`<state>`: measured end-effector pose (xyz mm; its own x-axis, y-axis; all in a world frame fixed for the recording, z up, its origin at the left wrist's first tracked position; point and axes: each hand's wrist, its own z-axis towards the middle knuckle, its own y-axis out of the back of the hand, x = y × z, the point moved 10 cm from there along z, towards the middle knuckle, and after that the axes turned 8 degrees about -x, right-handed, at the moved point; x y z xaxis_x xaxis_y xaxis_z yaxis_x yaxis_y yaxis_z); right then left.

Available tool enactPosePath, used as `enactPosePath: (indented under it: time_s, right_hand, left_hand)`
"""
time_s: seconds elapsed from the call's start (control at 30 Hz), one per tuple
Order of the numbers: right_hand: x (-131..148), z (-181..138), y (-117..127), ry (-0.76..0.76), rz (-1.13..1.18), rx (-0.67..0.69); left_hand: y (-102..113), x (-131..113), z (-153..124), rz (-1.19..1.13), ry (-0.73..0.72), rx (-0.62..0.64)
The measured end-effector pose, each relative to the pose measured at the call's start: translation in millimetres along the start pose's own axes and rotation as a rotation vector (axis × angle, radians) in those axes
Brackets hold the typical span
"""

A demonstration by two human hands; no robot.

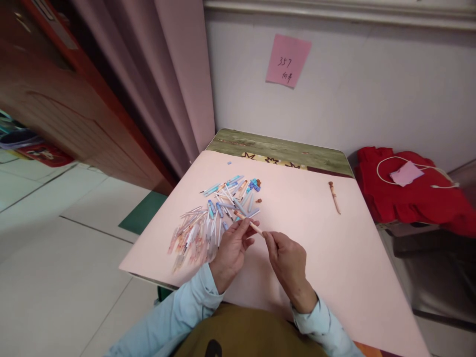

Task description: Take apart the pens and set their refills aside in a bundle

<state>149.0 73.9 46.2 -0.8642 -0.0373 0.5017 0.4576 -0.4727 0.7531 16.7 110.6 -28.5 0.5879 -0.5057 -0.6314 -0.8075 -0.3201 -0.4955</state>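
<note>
A slim pen (256, 227) with a pale barrel and a brown end is held between my two hands, tilted over the table. My left hand (235, 244) closes its fingers on the brown-ended part. The other end sits pinched in my right hand (285, 258). Close by my left hand lies a loose spread of pen parts (203, 225): white refills, blue and clear barrels, peach tubes. Several small blue caps (253, 185) and a few brown pieces (259, 201) are at its far edge. Off to the right, a pale pen with a brown top (334, 198) lies alone.
A pale pink sheet (320, 277) covers most of the table, leaving a green wood-grain strip (275, 144) at the back. Right of the table, a red cloth (394, 203) carries a white cable. A curtain (178, 74) and a wooden door (92, 99) stand left.
</note>
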Motion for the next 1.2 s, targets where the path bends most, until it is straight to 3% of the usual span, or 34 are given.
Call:
enactPosePath:
  time_s: [0.37, 0.53, 0.73, 1.03, 1.2]
  right_hand:
    - [-7, -2, -4, -0.087, 0.013, 0.024]
    - [-1, -4, -1, -0.075, 0.175, 0.031]
    - [-3, -3, 7, -0.061, 0.149, -0.062]
    - [-4, -6, -6, -0.065, 0.136, 0.084]
    - [-3, -7, 2, -0.136, 0.285, 0.029]
  left_hand:
    - [-11, 0, -1, -0.121, -0.043, 0.117]
    - [-6, -12, 2, -0.089, -0.098, 0.088]
    - [-8, -17, 0, -0.059, -0.108, 0.085]
    - [-15, -18, -9, 0.031, -0.084, 0.134]
    - [-13, -24, -8, 0.027, -0.113, 0.105]
